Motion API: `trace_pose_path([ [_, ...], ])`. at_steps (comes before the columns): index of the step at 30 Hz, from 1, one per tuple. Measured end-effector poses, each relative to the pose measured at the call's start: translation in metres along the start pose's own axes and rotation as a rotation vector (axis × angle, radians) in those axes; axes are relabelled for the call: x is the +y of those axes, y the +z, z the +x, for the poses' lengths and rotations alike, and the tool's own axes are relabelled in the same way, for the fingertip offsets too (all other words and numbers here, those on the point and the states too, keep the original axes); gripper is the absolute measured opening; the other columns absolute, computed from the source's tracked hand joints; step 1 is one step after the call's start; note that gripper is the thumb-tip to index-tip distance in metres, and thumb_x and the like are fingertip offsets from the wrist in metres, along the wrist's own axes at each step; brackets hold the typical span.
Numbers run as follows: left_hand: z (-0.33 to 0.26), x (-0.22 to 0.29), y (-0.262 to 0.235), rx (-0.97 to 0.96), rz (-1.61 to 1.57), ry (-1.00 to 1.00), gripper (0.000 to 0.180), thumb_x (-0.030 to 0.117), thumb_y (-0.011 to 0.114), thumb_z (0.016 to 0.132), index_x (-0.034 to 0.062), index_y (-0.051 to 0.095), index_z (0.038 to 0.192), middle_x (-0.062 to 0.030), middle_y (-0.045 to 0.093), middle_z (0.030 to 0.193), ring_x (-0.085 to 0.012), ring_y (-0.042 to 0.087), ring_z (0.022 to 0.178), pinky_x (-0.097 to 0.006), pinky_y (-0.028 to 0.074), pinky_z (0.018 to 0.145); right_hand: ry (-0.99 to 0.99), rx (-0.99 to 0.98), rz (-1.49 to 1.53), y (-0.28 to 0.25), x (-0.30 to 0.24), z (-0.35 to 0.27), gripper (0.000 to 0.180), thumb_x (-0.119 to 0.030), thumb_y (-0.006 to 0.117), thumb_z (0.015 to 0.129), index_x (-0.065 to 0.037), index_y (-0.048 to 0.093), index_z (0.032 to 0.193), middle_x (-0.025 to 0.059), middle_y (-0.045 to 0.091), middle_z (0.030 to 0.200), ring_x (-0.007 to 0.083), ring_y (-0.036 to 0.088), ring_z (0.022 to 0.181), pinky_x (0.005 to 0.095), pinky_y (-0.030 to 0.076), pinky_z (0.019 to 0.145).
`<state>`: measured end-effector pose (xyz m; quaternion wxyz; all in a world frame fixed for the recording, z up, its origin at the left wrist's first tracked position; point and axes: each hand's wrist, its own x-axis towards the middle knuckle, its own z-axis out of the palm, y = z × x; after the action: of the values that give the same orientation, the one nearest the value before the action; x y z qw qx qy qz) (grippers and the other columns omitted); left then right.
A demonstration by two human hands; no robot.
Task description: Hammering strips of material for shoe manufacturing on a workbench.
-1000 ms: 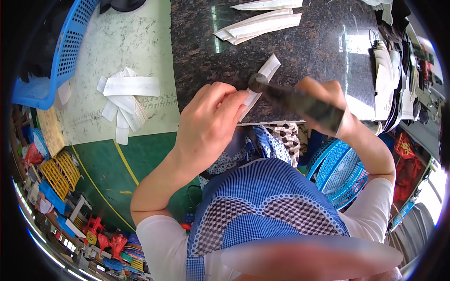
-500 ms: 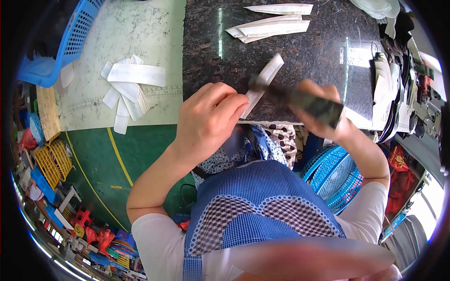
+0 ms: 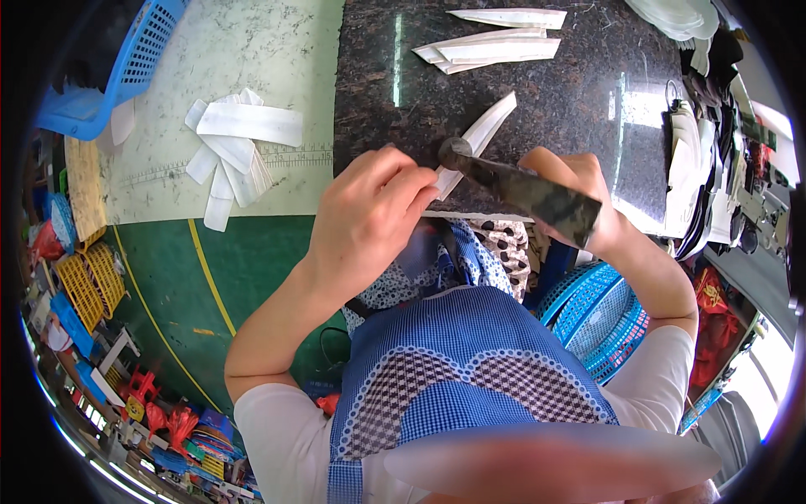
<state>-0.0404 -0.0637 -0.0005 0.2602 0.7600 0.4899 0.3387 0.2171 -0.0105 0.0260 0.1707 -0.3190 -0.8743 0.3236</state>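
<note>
A narrow white strip [image 3: 485, 128] lies slanted on the dark speckled stone slab [image 3: 588, 101]. My left hand [image 3: 369, 210] pinches its near end between thumb and fingers. In my right hand [image 3: 579, 189] is a hammer [image 3: 525, 191], gripped by its dark, worn handle. The round hammer head is over the strip, close to my left fingertips; whether it touches cannot be made out. Beyond, several similar folded strips [image 3: 495, 50] lie on the slab. On the pale board to the left is a fanned pile of flat white strips [image 3: 239, 139].
A blue plastic basket [image 3: 109, 84] stands at the far left of the pale board [image 3: 269, 50], which has ruler marks. Stacked white and dark pieces [image 3: 693, 176] line the slab's right side. Blue baskets [image 3: 600, 315] sit below the table edge at right.
The hammer head, blurred before, now shows sharply near the strip. My view has shifted slightly. My left hand keeps its pinch on the strip.
</note>
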Motion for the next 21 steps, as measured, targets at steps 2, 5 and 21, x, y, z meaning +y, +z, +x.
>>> trace_pose_path([
  [2,-0.004,0.000,0.001,0.021,0.017,-0.006,0.018,0.000,0.079,0.075,0.0032,0.069,0.091,-0.0066,0.063,0.085,-0.0242,0.063,0.074,-0.036,0.051,0.063,0.067,-0.013,0.021,0.002,0.004,-0.001,0.023,-0.015,0.072,0.081,-0.005,0.056,0.093,0.0106,0.054,0.059,0.0313,0.061,0.051,0.0397,0.046,0.046],
  [5,-0.006,0.003,0.004,0.047,0.076,0.011,0.018,0.000,0.079,0.075,0.0026,0.069,0.090,-0.0064,0.063,0.085,-0.0236,0.063,0.075,-0.036,0.051,0.062,0.036,0.013,0.024,0.004,-0.002,0.002,0.024,-0.016,0.072,0.081,-0.005,0.056,0.094,0.0113,0.055,0.060,0.0327,0.061,0.052,0.0405,0.046,0.047],
  [21,-0.025,0.009,0.021,0.236,0.200,-0.011,0.018,-0.001,0.080,0.073,0.0042,0.068,0.086,-0.0049,0.062,0.079,-0.0221,0.061,0.068,-0.033,0.049,0.057,0.028,-0.043,0.087,0.005,-0.006,0.006,0.016,-0.009,0.068,0.082,-0.004,0.056,0.092,0.0125,0.054,0.058,0.0339,0.060,0.052,0.0409,0.045,0.046],
])
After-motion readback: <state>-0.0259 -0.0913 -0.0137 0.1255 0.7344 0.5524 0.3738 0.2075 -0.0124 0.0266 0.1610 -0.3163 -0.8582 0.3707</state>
